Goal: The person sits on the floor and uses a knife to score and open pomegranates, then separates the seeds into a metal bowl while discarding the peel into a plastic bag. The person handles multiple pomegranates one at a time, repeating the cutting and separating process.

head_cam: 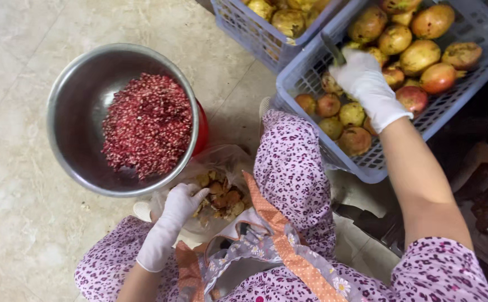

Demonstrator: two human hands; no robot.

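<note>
Seen from the head camera: my right hand (367, 84), in a white glove, reached into the lavender plastic crate (311, 70) of pomegranates (420, 56). It was curled around the handle of a knife (333, 50) whose blade pointed toward the crate's far left corner; the fingers were closed on it, resting over the fruit along the crate's left wall. My left hand (182, 204), also gloved, hung loosely open with fingers half curled, gripping nothing, its tips touching the pile of pomegranate peels (221, 198) in a clear plastic bag (224, 159) on the floor. A steel bowl (81, 100) holding red pomegranate seeds (149, 126) sat just beyond the bag, over a red base. A second crate (255, 33) of fruit stood at the upper edge.
</note>
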